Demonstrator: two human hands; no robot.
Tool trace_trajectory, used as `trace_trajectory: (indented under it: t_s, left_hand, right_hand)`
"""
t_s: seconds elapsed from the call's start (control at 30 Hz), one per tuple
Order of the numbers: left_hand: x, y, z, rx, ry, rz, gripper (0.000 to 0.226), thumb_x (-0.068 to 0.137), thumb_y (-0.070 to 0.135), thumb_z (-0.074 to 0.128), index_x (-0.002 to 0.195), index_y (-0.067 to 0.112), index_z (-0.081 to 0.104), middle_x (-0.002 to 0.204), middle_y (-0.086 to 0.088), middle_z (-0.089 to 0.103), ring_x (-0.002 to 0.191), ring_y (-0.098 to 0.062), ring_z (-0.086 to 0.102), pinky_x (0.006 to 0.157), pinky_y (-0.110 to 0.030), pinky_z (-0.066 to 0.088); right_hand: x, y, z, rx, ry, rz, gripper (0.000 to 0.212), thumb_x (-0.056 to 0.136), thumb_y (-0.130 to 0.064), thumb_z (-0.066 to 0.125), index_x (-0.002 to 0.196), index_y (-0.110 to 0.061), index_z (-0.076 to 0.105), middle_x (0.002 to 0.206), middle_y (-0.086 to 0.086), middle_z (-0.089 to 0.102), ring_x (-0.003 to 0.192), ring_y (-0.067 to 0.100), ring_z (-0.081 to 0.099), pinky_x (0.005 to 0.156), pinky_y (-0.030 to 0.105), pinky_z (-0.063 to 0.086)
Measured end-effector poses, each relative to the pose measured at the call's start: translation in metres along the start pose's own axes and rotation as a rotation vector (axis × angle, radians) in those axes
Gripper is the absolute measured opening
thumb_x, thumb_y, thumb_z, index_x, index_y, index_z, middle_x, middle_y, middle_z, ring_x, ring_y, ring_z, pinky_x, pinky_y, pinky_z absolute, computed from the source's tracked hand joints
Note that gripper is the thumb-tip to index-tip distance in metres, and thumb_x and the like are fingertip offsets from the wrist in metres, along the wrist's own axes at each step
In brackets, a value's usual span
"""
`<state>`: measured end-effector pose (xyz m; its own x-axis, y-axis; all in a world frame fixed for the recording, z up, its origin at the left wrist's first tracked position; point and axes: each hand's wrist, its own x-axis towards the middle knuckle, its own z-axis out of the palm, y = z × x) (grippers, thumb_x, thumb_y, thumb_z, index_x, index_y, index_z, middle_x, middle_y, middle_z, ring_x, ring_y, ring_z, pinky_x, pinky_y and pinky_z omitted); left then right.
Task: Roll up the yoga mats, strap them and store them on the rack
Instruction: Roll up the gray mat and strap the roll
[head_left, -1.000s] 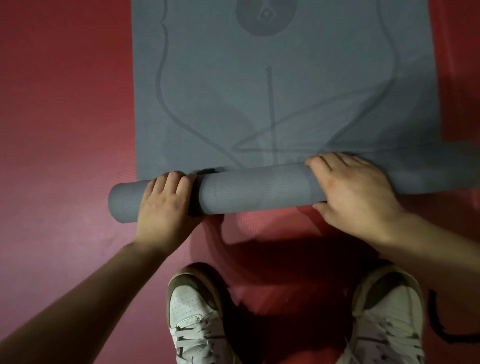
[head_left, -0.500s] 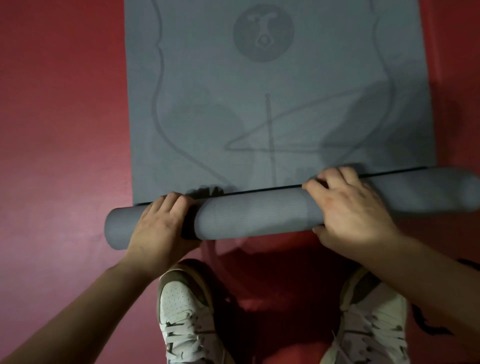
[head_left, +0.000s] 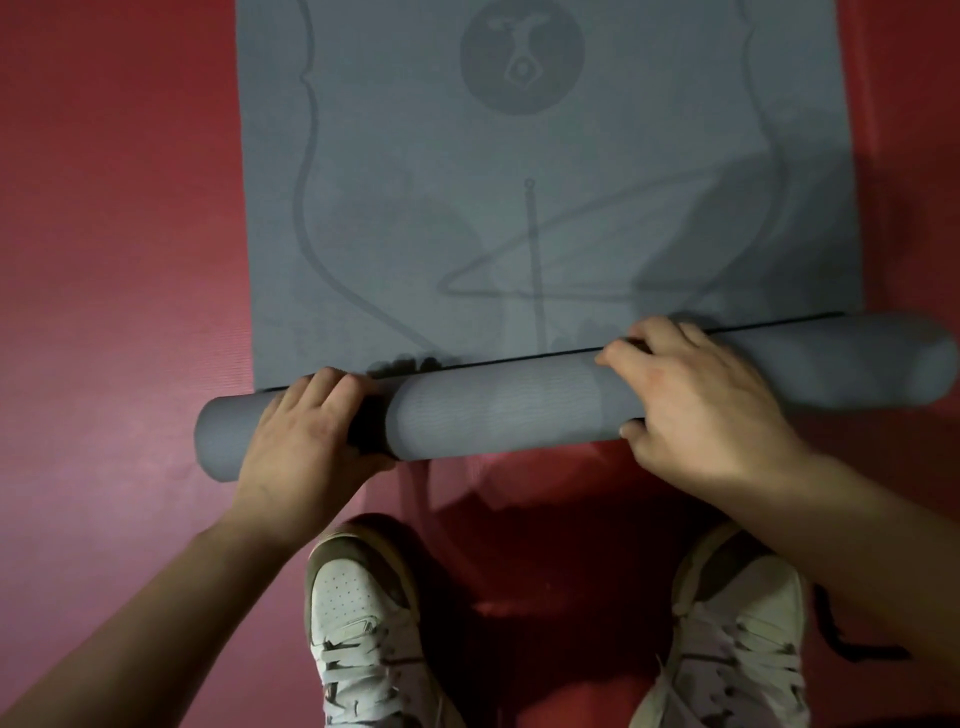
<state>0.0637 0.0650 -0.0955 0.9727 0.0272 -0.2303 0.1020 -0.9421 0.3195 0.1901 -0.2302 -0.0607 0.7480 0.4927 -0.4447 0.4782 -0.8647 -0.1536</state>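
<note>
A grey yoga mat (head_left: 519, 208) with printed lines and a round emblem lies flat on the red floor and runs away from me. Its near end is wound into a roll (head_left: 498, 410) that lies crosswise, tilted up to the right. My left hand (head_left: 306, 436) grips the roll near its left end, fingers curled over the top. My right hand (head_left: 696, 395) grips the roll right of the middle, fingers over the top and thumb on the near side. The roll's left end sticks out past the flat mat's edge.
The red floor (head_left: 114, 260) spreads on both sides of the mat. My two white shoes (head_left: 363, 623) stand just behind the roll. A dark cord or strap (head_left: 841, 639) lies on the floor beside the right shoe.
The roll has turned forward over the flat mat and grown slightly thicker. Both hands have stayed on it and moved with it.
</note>
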Motion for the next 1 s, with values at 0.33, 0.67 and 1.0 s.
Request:
trace_trajectory:
  t_s: [0.33,0.67,1.0]
  left_hand:
    - [0.01,-0.004,-0.009,0.007,-0.001,0.02,0.063,0.072,0.054,0.076,0.123,0.019,0.063,0.109,-0.003,0.057,0.096,-0.029,0.052,0.081,-0.049,0.049]
    - [0.015,-0.001,-0.014,-0.017,-0.01,-0.026,0.056,0.066,0.028,0.086,0.115,0.012,0.065,0.114,-0.008,0.06,0.104,-0.035,0.055,0.085,-0.048,0.047]
    - [0.025,-0.003,-0.018,0.015,0.033,-0.022,0.052,0.068,0.019,0.087,0.116,0.015,0.066,0.099,-0.006,0.062,0.092,-0.033,0.056,0.076,-0.047,0.049]
  right_hand:
    - [0.002,-0.002,-0.001,-0.031,0.101,-0.022,0.055,0.061,-0.02,0.072,0.114,-0.02,0.056,0.103,-0.001,0.058,0.1,0.025,0.052,0.074,0.038,0.053]
    - [0.003,0.006,0.009,0.104,0.21,-0.025,0.043,0.065,-0.013,0.073,0.106,-0.013,0.061,0.112,0.009,0.049,0.102,0.032,0.049,0.077,0.043,0.052]
    - [0.006,0.011,0.012,0.076,0.275,-0.075,0.046,0.076,-0.023,0.064,0.121,-0.015,0.063,0.111,0.003,0.061,0.104,0.028,0.053,0.078,0.041,0.054]
